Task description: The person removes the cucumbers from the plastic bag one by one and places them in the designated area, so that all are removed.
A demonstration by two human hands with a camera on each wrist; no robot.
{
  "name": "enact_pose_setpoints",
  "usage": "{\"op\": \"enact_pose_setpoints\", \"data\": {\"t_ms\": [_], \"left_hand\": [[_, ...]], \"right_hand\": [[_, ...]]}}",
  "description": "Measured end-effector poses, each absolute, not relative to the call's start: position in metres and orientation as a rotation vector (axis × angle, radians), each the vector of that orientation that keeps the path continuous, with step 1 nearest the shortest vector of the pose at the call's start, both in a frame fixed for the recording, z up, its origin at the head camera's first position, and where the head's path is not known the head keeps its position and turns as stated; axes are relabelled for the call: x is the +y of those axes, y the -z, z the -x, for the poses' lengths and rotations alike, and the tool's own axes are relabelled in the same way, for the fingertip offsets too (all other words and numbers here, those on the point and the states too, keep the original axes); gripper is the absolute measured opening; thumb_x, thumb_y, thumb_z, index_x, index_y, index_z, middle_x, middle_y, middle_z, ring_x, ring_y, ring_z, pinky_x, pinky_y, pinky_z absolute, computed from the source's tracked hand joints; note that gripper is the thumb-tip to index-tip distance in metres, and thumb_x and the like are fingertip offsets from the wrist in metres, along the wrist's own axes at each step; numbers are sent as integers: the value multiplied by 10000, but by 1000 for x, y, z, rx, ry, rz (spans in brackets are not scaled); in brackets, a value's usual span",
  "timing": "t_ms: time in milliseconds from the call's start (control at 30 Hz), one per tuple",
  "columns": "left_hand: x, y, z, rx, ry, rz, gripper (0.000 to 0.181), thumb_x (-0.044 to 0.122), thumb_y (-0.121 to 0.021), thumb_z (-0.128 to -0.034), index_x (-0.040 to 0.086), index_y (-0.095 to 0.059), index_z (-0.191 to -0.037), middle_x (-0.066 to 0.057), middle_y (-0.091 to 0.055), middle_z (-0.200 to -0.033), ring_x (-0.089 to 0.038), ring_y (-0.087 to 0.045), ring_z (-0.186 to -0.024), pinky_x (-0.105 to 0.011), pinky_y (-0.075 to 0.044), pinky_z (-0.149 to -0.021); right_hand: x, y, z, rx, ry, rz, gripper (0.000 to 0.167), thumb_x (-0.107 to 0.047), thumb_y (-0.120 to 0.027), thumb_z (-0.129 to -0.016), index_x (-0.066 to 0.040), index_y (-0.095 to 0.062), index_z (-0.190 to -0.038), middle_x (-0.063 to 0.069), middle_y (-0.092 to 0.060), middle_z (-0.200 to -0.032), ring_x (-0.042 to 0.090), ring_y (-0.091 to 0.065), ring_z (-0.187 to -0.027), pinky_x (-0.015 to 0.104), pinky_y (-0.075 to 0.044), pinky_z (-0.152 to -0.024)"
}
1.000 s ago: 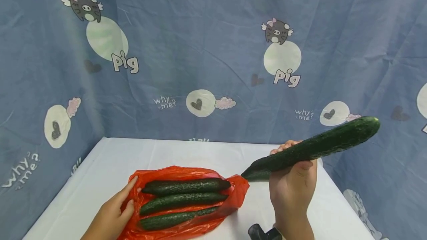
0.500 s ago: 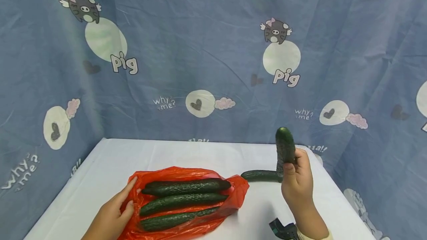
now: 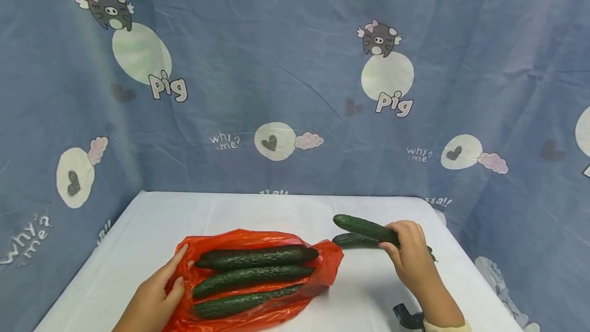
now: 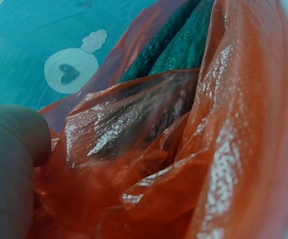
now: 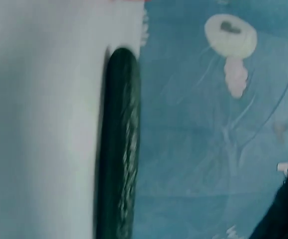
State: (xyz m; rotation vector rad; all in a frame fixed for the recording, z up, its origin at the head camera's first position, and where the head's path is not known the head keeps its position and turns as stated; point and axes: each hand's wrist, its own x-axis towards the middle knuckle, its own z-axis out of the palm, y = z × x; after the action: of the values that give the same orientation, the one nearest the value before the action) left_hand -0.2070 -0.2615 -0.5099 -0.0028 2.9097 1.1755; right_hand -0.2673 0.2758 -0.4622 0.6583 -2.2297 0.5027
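Observation:
My left hand [image 3: 154, 291] pinches the left edge of a red plastic bag [image 3: 286, 316], thumb and forefinger at its rim. Three dark green cucumbers lie lengthwise in it: the far one [image 3: 258, 257], the middle one [image 3: 253, 279] and the near one [image 3: 244, 303], partly under the film. In the left wrist view a finger [image 4: 9, 164] touches the crumpled bag [image 4: 243, 139]. On the right, my right hand [image 3: 412, 257] grips a cucumber [image 3: 361, 226] just above another cucumber [image 3: 352, 241] on the table. A cucumber [image 5: 118, 144] fills the right wrist view's middle; which one, I cannot tell.
The white table [image 3: 258, 214] ends at a blue cloth [image 3: 295, 86] printed with pigs and hearts, which hangs behind and at both sides. A black strap piece [image 3: 407, 316] shows at my right wrist.
My right hand has lowered its cucumber from a raised, tilted position and turned it to point left, down over the one on the table. The left hand and bag have stayed put.

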Motion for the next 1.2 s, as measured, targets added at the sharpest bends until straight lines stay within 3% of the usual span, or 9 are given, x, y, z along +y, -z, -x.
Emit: {"op": "enact_pose_setpoints", "data": {"t_ms": [100, 200, 433, 567, 633, 800, 933, 1067, 1200], "left_hand": [[-264, 511, 206, 2896, -1208, 14, 724, 131, -542, -1046, 217, -227, -1692, -260, -475, -1573, -116, -338, -485, -281, -395, -523], [-267, 512, 206, 2892, -1222, 5, 718, 131, -535, -1051, 227, -226, -1692, -259, -474, -1577, -118, -374, -502, -275, -405, -537], [-269, 511, 208, 2877, -1225, 27, 732, 115, -542, -1042, 230, -225, -1692, -263, -488, -1566, -130, -425, -521, -270, -428, -556], [-269, 510, 209, 2896, -1178, 33, 731, 106, -547, -1032, 198, -239, -1688, -268, -497, -1557, -125, -598, -758, -254, -484, -642], [-269, 509, 210, 2908, -1158, 27, 730, 105, -549, -1029, 184, -243, -1687, -268, -488, -1564, -137, -615, -836, -253, -494, -664], [-268, 509, 211, 2923, -1166, 19, 737, 100, -550, -1029, 200, -236, -1689, -267, -470, -1579, -126, -540, -701, -252, -452, -635], [-266, 509, 211, 2931, -1182, 14, 740, 96, -557, -1026, 208, -245, -1687, -266, -478, -1573, -106, -508, -659, -251, -439, -631], [-263, 510, 209, 2943, -1205, 18, 738, 76, -580, -1005, 186, -291, -1675, -249, -644, -1380, -97, -426, -540, -249, -426, -574], [-263, 509, 208, 2957, -1216, 14, 735, 75, -579, -1001, 187, -300, -1673, -225, -684, -1296, -104, -372, -492, -260, -408, -538]], "right_hand": [[282, 470, 268, -2408, -446, -599, 373, -320, -675, -1007, -1, -618, -1194, 130, -599, -1136, 269, -518, -1033, 470, -423, -858], [286, 477, 268, -2571, -470, -552, 335, -244, -706, -997, -9, -622, -1219, 86, -602, -1136, 227, -515, -1031, 474, -455, -853], [295, 488, 275, -2858, -571, -450, 361, -330, -665, -1017, -61, -636, -1256, 48, -606, -1160, 277, -553, -1125, 523, -497, -953], [297, 494, 278, -2918, -476, -445, 373, -383, -688, -983, -120, -663, -1246, -6, -610, -1119, 248, -561, -1095, 511, -497, -937], [297, 497, 278, -2932, -438, -441, 379, -410, -692, -968, -153, -671, -1246, -38, -606, -1102, 219, -554, -1080, 491, -492, -916], [296, 500, 279, -2964, -361, -416, 394, -431, -720, -937, -212, -686, -1263, -74, -597, -1095, 163, -528, -1054, 418, -464, -843], [295, 501, 279, -2998, -278, -397, 425, -445, -752, -908, -227, -696, -1269, -61, -600, -1112, 170, -519, -1046, 441, -465, -830], [296, 505, 279, -3025, -211, -365, 444, -461, -768, -889, -237, -699, -1266, -65, -603, -1128, 193, -526, -1067, 478, -482, -840], [297, 508, 280, -3013, -166, -341, 432, -448, -781, -884, -257, -704, -1264, -77, -619, -1149, 218, -537, -1113, 504, -486, -866]]}}
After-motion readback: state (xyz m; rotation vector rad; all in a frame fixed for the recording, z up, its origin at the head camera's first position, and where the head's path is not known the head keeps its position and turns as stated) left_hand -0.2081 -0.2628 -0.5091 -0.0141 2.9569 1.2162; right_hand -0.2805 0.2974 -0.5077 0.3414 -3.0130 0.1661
